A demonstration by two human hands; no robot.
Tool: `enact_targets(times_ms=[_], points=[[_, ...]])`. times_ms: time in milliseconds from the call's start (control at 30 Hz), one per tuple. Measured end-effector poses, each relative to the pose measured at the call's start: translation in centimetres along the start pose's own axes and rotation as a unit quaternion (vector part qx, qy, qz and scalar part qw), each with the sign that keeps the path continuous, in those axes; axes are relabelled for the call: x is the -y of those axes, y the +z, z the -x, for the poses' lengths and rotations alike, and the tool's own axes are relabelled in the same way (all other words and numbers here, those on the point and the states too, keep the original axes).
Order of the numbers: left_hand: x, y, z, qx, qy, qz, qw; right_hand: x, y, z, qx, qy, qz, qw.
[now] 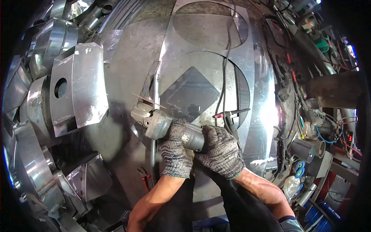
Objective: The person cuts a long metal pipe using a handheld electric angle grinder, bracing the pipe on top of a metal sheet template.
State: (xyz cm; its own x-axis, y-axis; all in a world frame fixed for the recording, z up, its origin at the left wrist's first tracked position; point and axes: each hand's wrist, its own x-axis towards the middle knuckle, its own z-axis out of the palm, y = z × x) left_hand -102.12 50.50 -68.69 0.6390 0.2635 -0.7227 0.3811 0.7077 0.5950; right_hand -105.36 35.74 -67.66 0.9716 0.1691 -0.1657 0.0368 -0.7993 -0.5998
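Observation:
An angle grinder [159,124] is held between my gloved hands above the floor. Its thin disc [148,101] shows almost edge-on at the upper left of the tool head. My left hand [177,149], in a grey knitted glove, is closed around the middle of the grinder body. My right hand [222,150], gloved alike, grips the rear end, with its fingertips partly hidden. Beyond the grinder lies a dark square metal plate [189,91], turned cornerwise. It rests within the outline of a large metal sheet [249,58] with round cut-outs.
Bent metal housings [91,83] crowd the left side. A black cable [224,73] crosses the sheet towards my right hand, near a red-handled tool [218,115]. Red-handled pliers [145,181] lie on the floor. Hoses, cables and a short metal cylinder [302,150] fill the right side.

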Motion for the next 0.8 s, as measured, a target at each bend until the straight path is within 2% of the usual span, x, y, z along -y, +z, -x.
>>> enact_targets(times_ms=[100, 133, 167, 200, 300, 333, 367, 400, 433, 467, 567, 600, 733, 767, 800], points=[[0.2, -0.3, -0.1, -0.008, 0.018, -0.004, 1.0, -0.1, -0.1, 0.0, 0.002, -0.014, 0.003, 1.0], [0.1, -0.3, -0.1, -0.046, -0.013, -0.016, 0.999, -0.4, 0.0, 0.0, 0.017, -0.004, -0.007, 1.0], [-0.1, -0.8, -0.5, -0.052, -0.009, -0.016, 0.998, -0.3, 0.2, -0.4, 0.032, 0.004, -0.018, 0.999], [0.3, -1.3, -0.7, -0.037, -0.013, -0.009, 0.999, 0.3, -0.4, -0.5, 0.061, 0.035, -0.037, 0.997], [0.7, -1.4, -1.1, -0.018, -0.004, 0.001, 1.0, 0.2, -0.2, -0.5, 0.006, -0.001, -0.023, 1.0], [0.9, -1.8, -1.7, 0.018, 0.006, 0.03, 0.999, 0.5, -1.2, -0.8, 0.029, 0.014, -0.04, 0.999], [0.9, -2.3, -2.2, 0.053, 0.017, 0.059, 0.997, -0.2, -1.6, -0.5, 0.002, -0.021, -0.105, 0.994], [0.4, -3.2, -2.5, 0.102, -0.065, 0.076, 0.99, -0.8, -2.0, -0.4, 0.043, 0.013, -0.186, 0.981], [-1.6, -1.1, -0.3, 0.068, -0.107, 0.078, 0.989, -1.6, -2.4, -0.7, 0.083, 0.046, -0.269, 0.959], [-1.5, -1.5, -0.7, 0.077, -0.077, 0.063, 0.992, -3.8, -2.1, -1.3, 0.085, -0.103, -0.223, 0.966], [-0.8, -2.8, -1.7, 0.084, -0.021, 0.022, 0.996, -3.9, -2.0, -1.1, 0.16, 0.062, -0.445, 0.879], [-0.6, -3.1, -1.8, 0.079, 0.005, -0.002, 0.997, -3.7, -2.4, -1.2, 0.154, 0.052, -0.424, 0.891], [-0.5, -3.3, -1.7, 0.097, -0.015, 0.031, 0.995, -2.2, -3.0, -0.6, 0.111, 0.045, -0.387, 0.914], [-0.8, -3.3, -1.7, 0.097, -0.061, 0.05, 0.992, -1.7, -3.1, -0.4, 0.111, 0.048, -0.389, 0.914], [-1.0, -3.3, -1.6, 0.097, -0.107, 0.069, 0.987, -1.0, -3.2, -0.1, 0.103, 0.089, -0.409, 0.902]])
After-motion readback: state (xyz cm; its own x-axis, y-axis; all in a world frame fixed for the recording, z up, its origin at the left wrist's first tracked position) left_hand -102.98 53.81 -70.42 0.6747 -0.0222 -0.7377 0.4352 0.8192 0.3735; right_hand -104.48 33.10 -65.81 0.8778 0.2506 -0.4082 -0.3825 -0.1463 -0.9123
